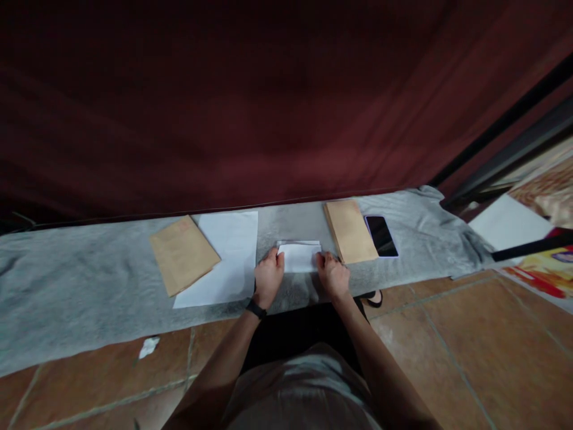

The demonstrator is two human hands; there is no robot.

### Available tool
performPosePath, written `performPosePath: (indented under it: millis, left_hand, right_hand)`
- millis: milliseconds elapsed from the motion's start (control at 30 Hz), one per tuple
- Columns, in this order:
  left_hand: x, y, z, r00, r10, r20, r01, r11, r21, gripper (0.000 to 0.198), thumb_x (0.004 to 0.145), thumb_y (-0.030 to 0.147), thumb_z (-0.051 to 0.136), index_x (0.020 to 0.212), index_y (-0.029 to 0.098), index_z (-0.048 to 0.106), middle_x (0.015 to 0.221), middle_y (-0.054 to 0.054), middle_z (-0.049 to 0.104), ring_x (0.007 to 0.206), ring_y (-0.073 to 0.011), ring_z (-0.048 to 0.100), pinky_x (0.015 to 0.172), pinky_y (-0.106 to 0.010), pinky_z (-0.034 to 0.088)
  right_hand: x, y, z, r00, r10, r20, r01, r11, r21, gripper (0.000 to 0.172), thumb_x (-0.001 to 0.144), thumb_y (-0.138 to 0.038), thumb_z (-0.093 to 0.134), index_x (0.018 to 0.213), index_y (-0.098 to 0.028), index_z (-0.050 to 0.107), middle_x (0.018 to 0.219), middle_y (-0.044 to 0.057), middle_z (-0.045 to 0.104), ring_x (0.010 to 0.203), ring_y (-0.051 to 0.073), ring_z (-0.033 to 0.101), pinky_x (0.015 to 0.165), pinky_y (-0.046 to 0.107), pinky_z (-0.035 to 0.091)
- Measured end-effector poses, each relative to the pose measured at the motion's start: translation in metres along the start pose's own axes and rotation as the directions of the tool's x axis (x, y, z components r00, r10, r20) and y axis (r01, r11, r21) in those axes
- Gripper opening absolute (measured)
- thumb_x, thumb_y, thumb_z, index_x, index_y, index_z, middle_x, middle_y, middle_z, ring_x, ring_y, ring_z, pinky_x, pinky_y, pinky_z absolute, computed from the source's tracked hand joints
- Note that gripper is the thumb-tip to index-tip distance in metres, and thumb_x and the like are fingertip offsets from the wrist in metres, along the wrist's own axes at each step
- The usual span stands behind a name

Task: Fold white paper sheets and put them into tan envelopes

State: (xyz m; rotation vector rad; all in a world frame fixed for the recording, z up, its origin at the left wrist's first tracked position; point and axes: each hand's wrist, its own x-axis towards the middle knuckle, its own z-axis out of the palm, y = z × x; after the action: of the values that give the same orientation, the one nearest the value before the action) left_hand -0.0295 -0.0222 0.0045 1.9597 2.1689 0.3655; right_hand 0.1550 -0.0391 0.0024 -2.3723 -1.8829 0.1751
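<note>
A folded sheet of white paper [299, 258] lies between my two hands, low over the grey cloth. My left hand [269, 276], with a dark band on the wrist, grips its left edge, thumb on top. At the opposite edge my right hand [333, 275] pinches the paper in the same way. Just right of that hand sits a stack of brown envelopes [352, 232]. To the left, flat white sheets [233, 257] are partly covered by more brown envelopes [183, 255].
A phone [381, 236] with a dark screen lies beside the right envelope stack. Grey cloth [89, 269] covers the long narrow surface, with a dark red curtain [277, 119] behind. A crumpled white scrap [149, 347] is on the tiled floor [470, 334]; printed packaging [550, 269] stands far right.
</note>
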Motion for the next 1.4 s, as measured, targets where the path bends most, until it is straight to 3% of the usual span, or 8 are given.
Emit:
performPosePath:
  millis: [233, 333, 467, 567, 633, 767, 1100, 1400]
  left_hand:
    - [0.010, 0.008, 0.000, 1.000, -0.028, 0.007, 0.028, 0.996, 0.084, 0.037, 0.105, 0.039, 0.036, 0.119, 0.020, 0.063, 0.086, -0.008, 0.076, 0.077, -0.0236, 0.073, 0.065, -0.029, 0.049]
    - [0.011, 0.010, 0.002, 1.000, -0.007, -0.007, 0.008, 0.994, 0.108, 0.038, 0.105, 0.038, 0.034, 0.119, 0.020, 0.063, 0.089, -0.009, 0.076, 0.077, -0.0240, 0.073, 0.068, -0.029, 0.051]
    - [0.011, 0.011, 0.004, 1.000, -0.007, -0.007, 0.008, 0.991, 0.131, 0.039, 0.105, 0.037, 0.032, 0.119, 0.019, 0.063, 0.093, -0.010, 0.076, 0.078, -0.0241, 0.074, 0.068, -0.030, 0.051]
    - [0.010, 0.012, 0.002, 1.000, 0.003, -0.001, -0.003, 0.990, 0.140, 0.041, 0.105, 0.037, 0.030, 0.121, 0.018, 0.062, 0.094, -0.010, 0.076, 0.079, -0.0242, 0.074, 0.068, -0.029, 0.051]
    - [0.010, 0.013, 0.000, 1.000, 0.009, 0.004, -0.010, 0.990, 0.143, 0.042, 0.105, 0.037, 0.028, 0.122, 0.018, 0.061, 0.095, -0.010, 0.076, 0.079, -0.0241, 0.074, 0.068, -0.029, 0.051]
    - [0.009, 0.013, -0.001, 1.000, 0.003, 0.027, -0.007, 0.990, 0.142, 0.042, 0.106, 0.037, 0.027, 0.121, 0.018, 0.061, 0.094, -0.011, 0.076, 0.079, -0.0237, 0.073, 0.068, -0.029, 0.051]
    - [0.010, 0.013, 0.004, 1.000, -0.011, 0.016, 0.008, 0.986, 0.166, 0.042, 0.106, 0.036, 0.026, 0.122, 0.016, 0.060, 0.094, -0.011, 0.076, 0.083, -0.0227, 0.074, 0.067, -0.027, 0.049]
    - [0.008, 0.018, 0.003, 0.999, -0.040, -0.010, 0.041, 0.990, 0.136, 0.041, 0.106, 0.035, 0.026, 0.125, 0.016, 0.057, 0.092, -0.011, 0.075, 0.079, -0.0226, 0.074, 0.065, -0.027, 0.050]
  right_hand:
    - [0.008, -0.001, 0.004, 0.997, -0.004, -0.072, 0.002, 1.000, -0.020, 0.037, 0.107, -0.036, 0.034, 0.108, -0.013, 0.062, 0.076, 0.011, 0.072, 0.069, 0.020, 0.071, 0.065, 0.025, 0.046]
    - [0.004, 0.002, 0.003, 0.990, -0.041, -0.136, 0.043, 0.999, 0.014, 0.035, 0.106, -0.034, 0.035, 0.109, -0.012, 0.063, 0.080, 0.012, 0.072, 0.075, 0.022, 0.070, 0.071, 0.030, 0.048]
    - [-0.007, -0.001, 0.005, 0.933, -0.270, -0.239, 0.294, 0.953, 0.069, 0.036, 0.104, -0.031, 0.037, 0.123, -0.012, 0.061, 0.113, 0.018, 0.070, 0.103, 0.028, 0.065, 0.091, 0.039, 0.049]
    - [-0.013, -0.006, 0.015, 0.854, -0.456, -0.250, 0.496, 0.860, 0.124, 0.042, 0.104, -0.028, 0.037, 0.139, -0.012, 0.052, 0.143, 0.017, 0.056, 0.131, 0.028, 0.051, 0.107, 0.043, 0.041]
    - [-0.015, -0.009, 0.022, 0.838, -0.495, -0.231, 0.533, 0.833, 0.146, 0.047, 0.104, -0.030, 0.037, 0.146, -0.011, 0.046, 0.153, 0.016, 0.046, 0.142, 0.027, 0.040, 0.115, 0.045, 0.035]
    - [-0.015, -0.010, 0.033, 0.866, -0.461, -0.194, 0.491, 0.857, 0.157, 0.052, 0.105, -0.036, 0.038, 0.151, -0.013, 0.041, 0.157, 0.015, 0.040, 0.146, 0.027, 0.035, 0.119, 0.047, 0.030]
    - [-0.015, -0.019, 0.046, 0.904, -0.353, -0.242, 0.384, 0.918, 0.095, 0.054, 0.105, -0.037, 0.038, 0.155, -0.017, 0.036, 0.163, 0.018, 0.025, 0.150, 0.032, 0.028, 0.119, 0.054, 0.024]
    - [-0.014, -0.020, 0.045, 0.902, -0.347, -0.256, 0.382, 0.919, 0.099, 0.055, 0.104, -0.039, 0.043, 0.153, -0.015, 0.040, 0.162, 0.021, 0.027, 0.147, 0.035, 0.032, 0.116, 0.057, 0.028]
